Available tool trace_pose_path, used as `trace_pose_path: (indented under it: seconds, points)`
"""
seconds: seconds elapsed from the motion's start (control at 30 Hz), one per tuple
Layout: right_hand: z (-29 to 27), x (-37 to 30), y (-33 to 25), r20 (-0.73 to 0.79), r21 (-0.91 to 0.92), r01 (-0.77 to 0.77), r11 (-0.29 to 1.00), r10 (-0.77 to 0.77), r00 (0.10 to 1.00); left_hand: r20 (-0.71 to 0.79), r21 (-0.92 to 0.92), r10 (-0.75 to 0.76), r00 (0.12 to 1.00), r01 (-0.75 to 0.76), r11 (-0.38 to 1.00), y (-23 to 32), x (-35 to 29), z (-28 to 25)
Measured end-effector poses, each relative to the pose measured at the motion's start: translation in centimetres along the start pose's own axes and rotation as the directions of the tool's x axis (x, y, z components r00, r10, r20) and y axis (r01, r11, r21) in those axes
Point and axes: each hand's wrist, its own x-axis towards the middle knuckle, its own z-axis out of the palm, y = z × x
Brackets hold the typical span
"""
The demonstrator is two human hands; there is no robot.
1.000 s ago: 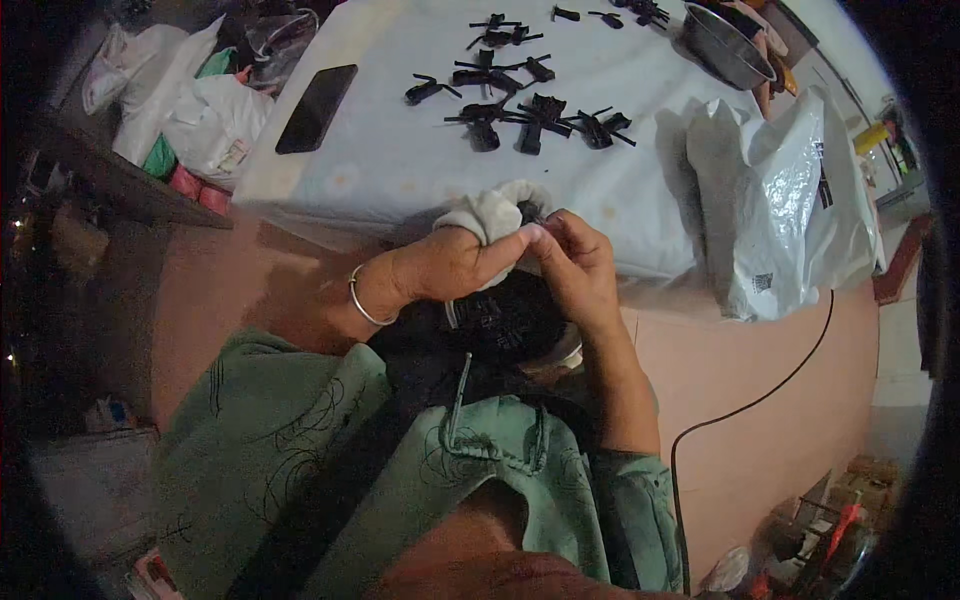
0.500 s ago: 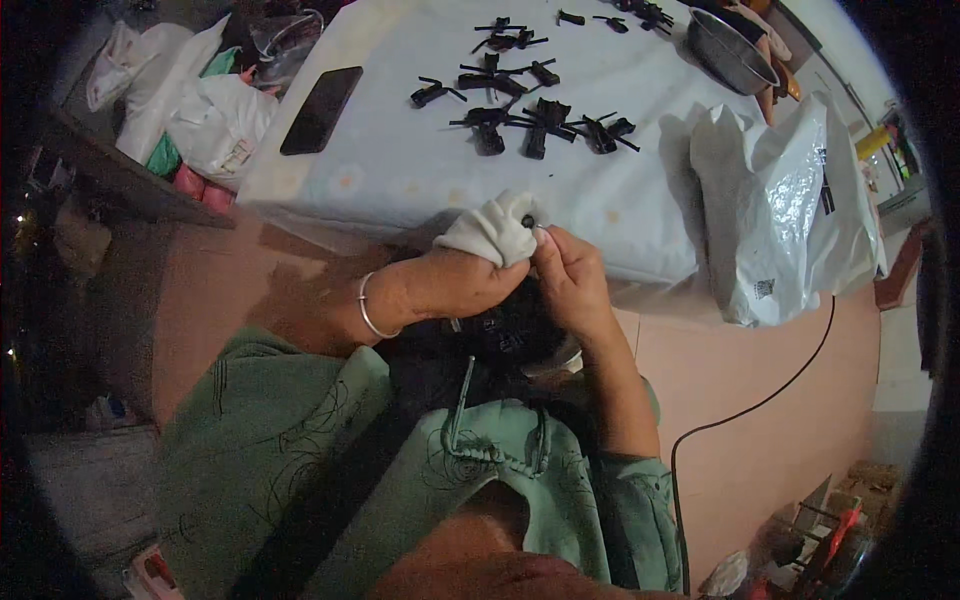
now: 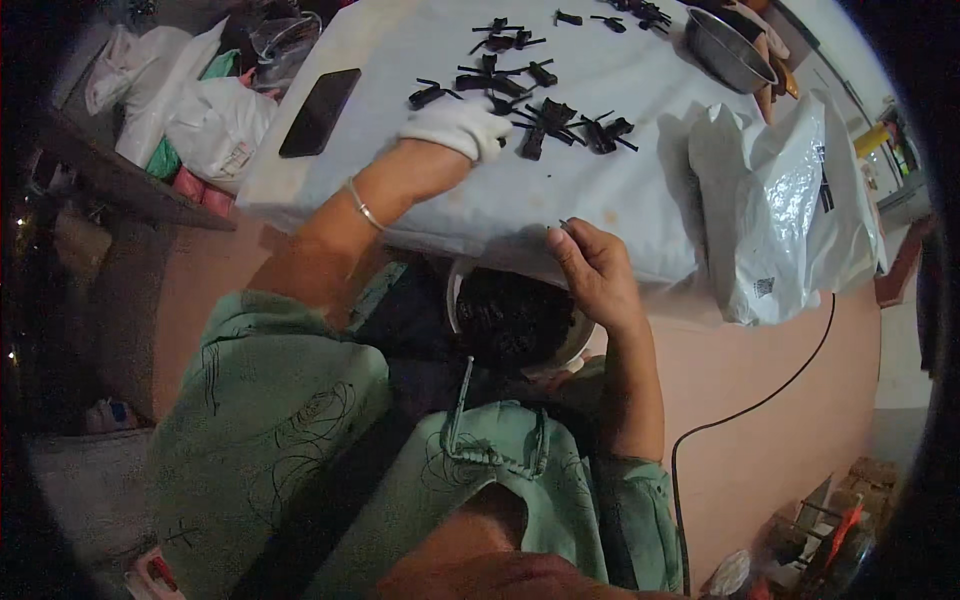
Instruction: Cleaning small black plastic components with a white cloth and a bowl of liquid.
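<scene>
The cloth-covered left hand (image 3: 455,130), its grip unreadable, needed a light touch beside black pieces (image 3: 545,127) at its three o'clock; the right hand (image 3: 600,268) pinched something thin (image 3: 565,225).

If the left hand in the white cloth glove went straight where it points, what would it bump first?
Probably the small, spiky black pieces lying on the white cloth, just right of the left hand, though its height is unclear.
</scene>
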Motion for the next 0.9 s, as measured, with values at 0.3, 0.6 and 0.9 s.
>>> trace_pose_path:
  seconds: [0.3,0.6,0.9]
  points:
    - [0.5,0.5,1.0,-0.164,0.050,0.036,0.998,-0.027,0.986,-0.115,-0.168,0.183,0.976,-0.201,0.965,3.3,-0.8,-0.6]
    - [2.3,0.7,0.0,-0.317,-0.225,0.310,0.924,-0.370,0.873,-0.209,-0.613,-0.119,0.971,-0.035,0.789,6.4,-3.2,-1.5]
    - [2.3,0.4,0.1,-0.277,-0.365,0.413,0.835,-0.521,0.807,-0.163,-0.854,-0.201,0.966,-0.036,0.520,8.3,-3.7,-0.4]
